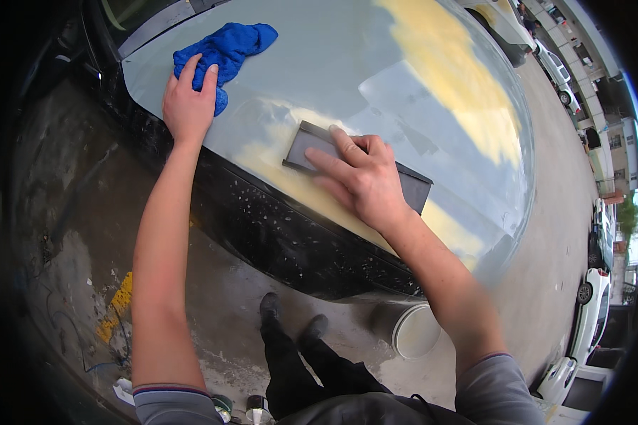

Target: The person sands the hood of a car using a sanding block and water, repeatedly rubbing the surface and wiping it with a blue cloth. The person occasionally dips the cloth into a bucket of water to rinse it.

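A car hood [305, 71] lies below my hands, its grey surface broken by sanded yellowish patches [454, 71]. On its far left part is a crumpled blue cloth [234, 48]; my left hand [189, 106] has its fingers curled on the cloth's near end, pressing it to the panel. My right hand [368, 177] grips a long dark sanding block [309, 138], which rests flat across a yellowish patch by the hood's near edge. Its palm and fingers hide the block's middle. Some of those fingers are slightly blurred.
The car's black front [283, 234] curves down toward my legs, speckled with pale spots. A whitish bucket [415, 331] stands on the concrete floor, right of my feet. Small cans [257, 407] sit at the lower edge. Parked white cars [594, 312] line the right side.
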### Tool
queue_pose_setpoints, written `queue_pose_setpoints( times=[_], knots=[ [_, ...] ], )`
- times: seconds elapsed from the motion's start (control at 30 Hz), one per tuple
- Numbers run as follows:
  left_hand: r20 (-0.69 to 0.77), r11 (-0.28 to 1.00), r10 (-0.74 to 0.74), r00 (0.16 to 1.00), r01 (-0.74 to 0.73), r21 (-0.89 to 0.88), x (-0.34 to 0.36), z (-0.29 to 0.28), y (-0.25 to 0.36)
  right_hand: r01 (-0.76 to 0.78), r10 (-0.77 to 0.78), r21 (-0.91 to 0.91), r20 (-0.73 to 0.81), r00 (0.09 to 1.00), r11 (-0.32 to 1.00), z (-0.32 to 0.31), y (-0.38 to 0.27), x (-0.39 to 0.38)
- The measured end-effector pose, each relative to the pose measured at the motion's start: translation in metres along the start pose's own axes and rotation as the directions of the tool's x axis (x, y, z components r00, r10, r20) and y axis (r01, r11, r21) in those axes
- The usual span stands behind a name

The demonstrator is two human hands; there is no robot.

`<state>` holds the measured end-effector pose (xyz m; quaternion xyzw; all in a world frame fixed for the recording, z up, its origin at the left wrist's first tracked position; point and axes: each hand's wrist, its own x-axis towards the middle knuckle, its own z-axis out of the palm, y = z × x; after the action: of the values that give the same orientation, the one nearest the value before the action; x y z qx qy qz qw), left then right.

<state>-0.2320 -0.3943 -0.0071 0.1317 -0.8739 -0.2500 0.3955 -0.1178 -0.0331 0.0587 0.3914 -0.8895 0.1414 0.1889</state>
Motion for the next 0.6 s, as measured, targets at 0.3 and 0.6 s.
queue_pose_setpoints(
  times=[0.3,0.6],
  knots=[
    [0.001,1.0,-0.024,1.0,0.024,0.011,-0.001,0.002,0.007,0.018,-0.018,-0.017,-0.027,0.999,1.0,-0.003,0.008,0.008],
    [0.015,0.999,-0.052,0.999,0.052,-0.001,-0.002,0.001,0.011,-0.022,0.024,-0.043,0.035,0.999,0.999,-0.012,-0.003,-0.008]
  ],
)
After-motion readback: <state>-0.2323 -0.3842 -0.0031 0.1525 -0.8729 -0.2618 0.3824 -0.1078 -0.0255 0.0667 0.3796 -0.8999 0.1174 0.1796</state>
